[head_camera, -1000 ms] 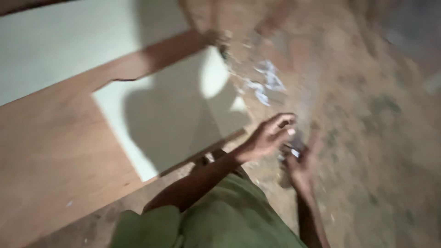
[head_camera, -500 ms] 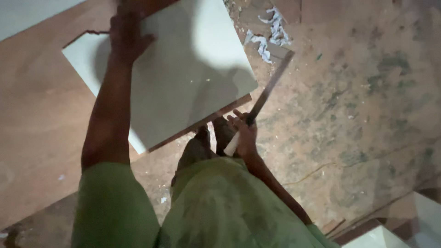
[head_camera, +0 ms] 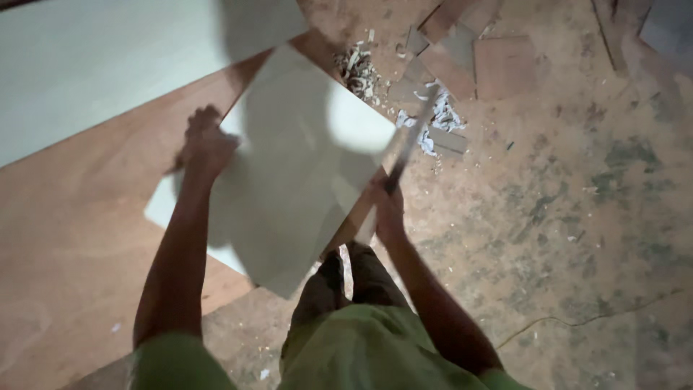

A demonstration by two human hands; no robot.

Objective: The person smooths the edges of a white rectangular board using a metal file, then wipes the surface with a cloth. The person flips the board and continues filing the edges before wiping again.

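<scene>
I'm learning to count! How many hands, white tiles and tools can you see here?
Hands: 2, left hand and right hand
White tiles: 2, the cut tile being held and the big tile lying behind it
Tools: 1, a long flat blade in the right hand
Total: 5

Pale square board (head_camera: 303,173) lies flat; long flat blade (head_camera: 408,144) along its edge

Green short-sleeved shirt (head_camera: 368,347) and bare forearms on the person.
</scene>
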